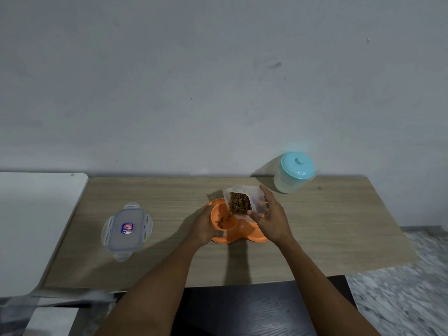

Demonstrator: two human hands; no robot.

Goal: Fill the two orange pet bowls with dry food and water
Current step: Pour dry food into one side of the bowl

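An orange double pet bowl (242, 232) sits mid-table. My left hand (202, 227) grips its left rim. My right hand (272, 218) holds a clear plastic food container (244, 200) tilted over the left bowl, mouth down toward me. Brown dry kibble (238, 203) fills the container, and a few pieces lie in the left bowl (224, 219). The right bowl is mostly hidden behind my right hand. A translucent water jug with a light blue lid (294, 172) stands at the back right of the table.
The container's clear snap-lock lid (127, 230) lies flat on the wooden table (339, 226), left of the bowls. A white surface (36, 226) adjoins the table's left side. A dark panel (254, 309) lies below the front edge. Wall directly behind.
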